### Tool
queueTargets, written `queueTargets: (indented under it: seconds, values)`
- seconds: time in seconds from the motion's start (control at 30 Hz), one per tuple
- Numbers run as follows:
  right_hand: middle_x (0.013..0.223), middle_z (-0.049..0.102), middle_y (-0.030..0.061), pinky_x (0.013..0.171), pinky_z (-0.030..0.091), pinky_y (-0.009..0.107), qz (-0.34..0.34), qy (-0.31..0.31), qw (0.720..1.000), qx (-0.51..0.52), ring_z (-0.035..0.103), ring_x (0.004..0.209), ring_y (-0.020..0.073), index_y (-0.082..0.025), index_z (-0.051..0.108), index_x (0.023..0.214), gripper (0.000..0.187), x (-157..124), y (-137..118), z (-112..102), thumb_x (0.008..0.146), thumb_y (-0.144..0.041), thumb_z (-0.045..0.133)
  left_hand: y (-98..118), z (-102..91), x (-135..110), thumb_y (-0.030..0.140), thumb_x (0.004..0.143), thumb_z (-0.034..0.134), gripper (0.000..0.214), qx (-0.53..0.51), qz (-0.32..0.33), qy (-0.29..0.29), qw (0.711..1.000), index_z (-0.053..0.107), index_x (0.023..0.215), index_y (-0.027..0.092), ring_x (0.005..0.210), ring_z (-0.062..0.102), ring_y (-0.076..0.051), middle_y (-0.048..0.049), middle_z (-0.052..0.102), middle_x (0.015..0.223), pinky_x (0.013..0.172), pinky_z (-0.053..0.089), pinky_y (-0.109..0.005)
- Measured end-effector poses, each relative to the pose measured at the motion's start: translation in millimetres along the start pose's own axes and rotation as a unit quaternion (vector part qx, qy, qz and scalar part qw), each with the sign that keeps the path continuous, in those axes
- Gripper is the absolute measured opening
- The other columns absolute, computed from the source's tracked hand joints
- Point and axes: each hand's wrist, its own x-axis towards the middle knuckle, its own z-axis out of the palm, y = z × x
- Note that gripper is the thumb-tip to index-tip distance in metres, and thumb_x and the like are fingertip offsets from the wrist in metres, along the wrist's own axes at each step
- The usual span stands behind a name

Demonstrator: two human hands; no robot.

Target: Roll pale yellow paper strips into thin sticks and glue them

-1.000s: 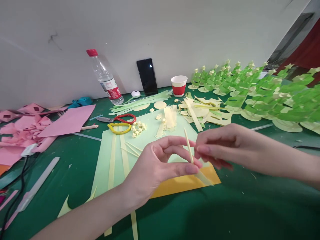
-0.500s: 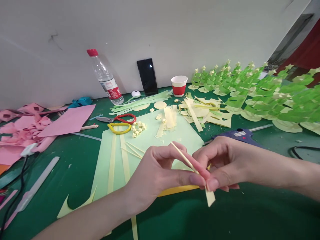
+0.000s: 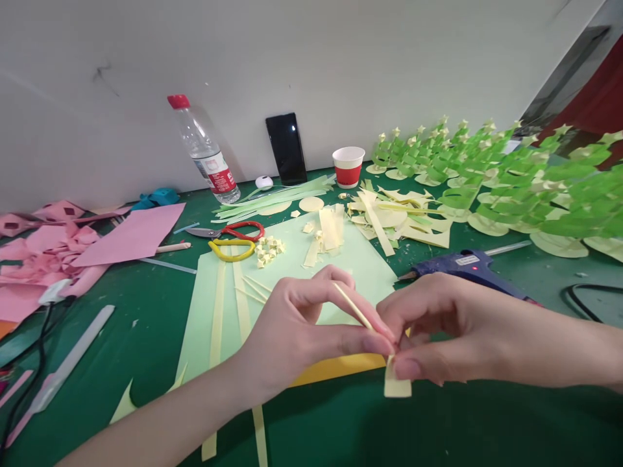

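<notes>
A thin pale-yellow paper strip (image 3: 357,314) is pinched between both hands above the table's front middle. My left hand (image 3: 302,331) grips it with thumb and forefinger. My right hand (image 3: 438,331) meets it fingertip to fingertip, closed on the same strip. The strip's short lower end (image 3: 396,386) hangs below my right thumb. Under the hands lie a light-green sheet (image 3: 292,272) and an orange sheet (image 3: 335,366).
A blue glue gun (image 3: 467,266) lies just behind my right hand. Red and yellow scissors (image 3: 233,239), small folded stars (image 3: 269,250), a water bottle (image 3: 204,152), a phone (image 3: 286,149), a paper cup (image 3: 348,167), green paper trees (image 3: 511,181) at right, pink scraps (image 3: 53,250) at left.
Both hands have come lower and nearer to me. The strip tilted from near upright to a slant, and its lower end now hangs folded below my right thumb. The glue gun came into sight.
</notes>
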Motion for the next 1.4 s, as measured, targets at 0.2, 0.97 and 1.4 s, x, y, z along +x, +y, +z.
queueTargets:
  seconds: [0.2, 0.97, 1.4]
  values:
    - [0.064, 0.061, -0.0011, 0.051, 0.037, 0.017, -0.129, 0.147, 0.958, -0.211, 0.05, 0.056, 0.0073, -0.018, 0.065, 0.071, 0.02, -4, 6, 9, 0.085, -0.027, 0.054, 0, 1.7, -2, 0.026, 0.071, 0.078, 0.012, 0.068, 0.039, 0.038, 0.996, 0.071, 0.062, 0.025, 0.074, 0.049, -0.014, 0.0039, 0.064, 0.065, 0.077, 0.039, -0.026]
    - [0.062, 0.058, 0.0013, 0.039, 0.032, 0.008, 0.034, -0.095, 0.948, 0.3, 0.046, 0.044, 0.0006, -0.009, 0.057, 0.068, 0.022, -2, 6, -7, 0.085, -0.023, 0.057, 6, 0.9, 1, 0.009, 0.077, 0.067, 0.019, 0.027, 0.034, 0.0, 0.999, 0.076, 0.074, 0.026, 0.079, 0.061, -0.011, 0.0037, 0.066, 0.077, 0.077, 0.048, -0.019]
    - [0.057, 0.056, -0.0035, 0.036, 0.033, 0.01, -0.063, 0.118, 0.99, -0.045, 0.044, 0.041, 0.0025, -0.016, 0.063, 0.067, 0.013, -7, 5, 5, 0.079, -0.022, 0.061, 10, 5.8, -3, 0.011, 0.075, 0.07, 0.016, 0.143, 0.08, 0.093, 0.982, 0.074, 0.066, 0.023, 0.066, 0.058, -0.009, 0.0055, 0.07, 0.068, 0.061, 0.047, -0.017]
